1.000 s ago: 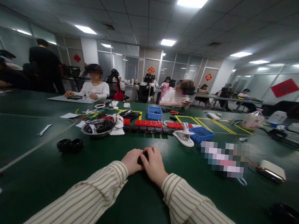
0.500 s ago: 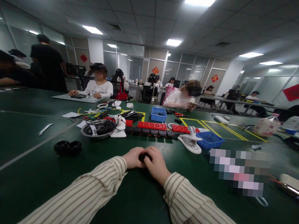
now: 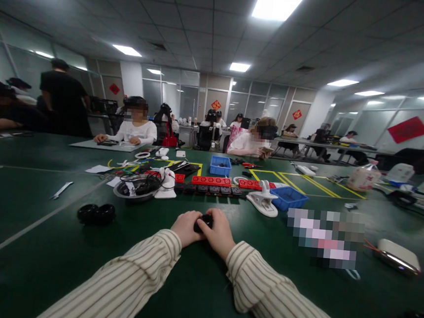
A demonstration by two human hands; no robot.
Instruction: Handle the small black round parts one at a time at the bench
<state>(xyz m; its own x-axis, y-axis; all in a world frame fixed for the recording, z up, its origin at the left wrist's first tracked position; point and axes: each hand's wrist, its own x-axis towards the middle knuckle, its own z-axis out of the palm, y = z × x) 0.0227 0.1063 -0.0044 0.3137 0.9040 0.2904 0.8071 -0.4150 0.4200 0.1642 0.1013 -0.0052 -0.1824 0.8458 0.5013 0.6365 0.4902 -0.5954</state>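
My left hand (image 3: 185, 227) and my right hand (image 3: 218, 232) rest together on the green table (image 3: 37, 203), straight ahead of me. Both are curled round a small black object (image 3: 204, 222) held between them; only its top shows, and I cannot make out what it is. Striped sleeves cover both forearms. Beyond the hands lies a row of red and black blocks (image 3: 212, 183), with a metal bowl of cables (image 3: 137, 187) to its left and a white clamp-like device (image 3: 263, 201) to its right.
Two blue bins (image 3: 220, 165) (image 3: 288, 197) stand behind the blocks. Black round parts (image 3: 96, 213) and a small wrench (image 3: 61, 190) lie at left, a white-and-silver device (image 3: 398, 255) at right. Other people sit at the table's far side; one stands at back left.
My hands stay together round the black object. The view has shifted slightly as my head moved; nothing on the table has moved.
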